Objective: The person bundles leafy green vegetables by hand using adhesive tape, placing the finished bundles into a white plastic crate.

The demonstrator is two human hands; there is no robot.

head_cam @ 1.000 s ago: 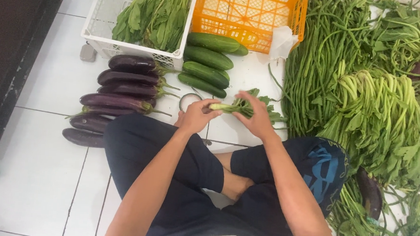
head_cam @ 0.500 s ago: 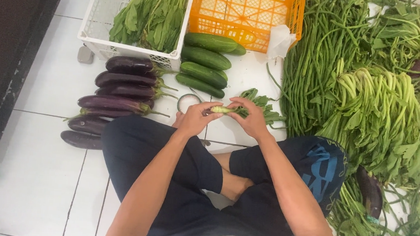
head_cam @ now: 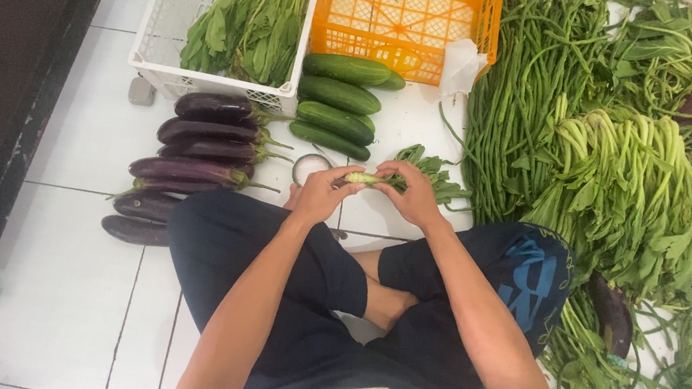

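Head view: the person sits cross-legged on the white tiled floor [head_cam: 68,282]. The left hand [head_cam: 319,194] pinches the pale stem end of a small bunch of leafy greens [head_cam: 423,174], fingers pressed around it; the right hand [head_cam: 412,195] closes its fingers on the stems just beside, leaves trailing toward the floor. A small white roll [head_cam: 309,167] lies near the left hand. Aubergines [head_cam: 196,157] and cucumbers [head_cam: 337,106] lie in sorted rows; bundled greens fill the white crate [head_cam: 158,63]. A big heap of loose greens [head_cam: 626,188] remains, so much looks left.
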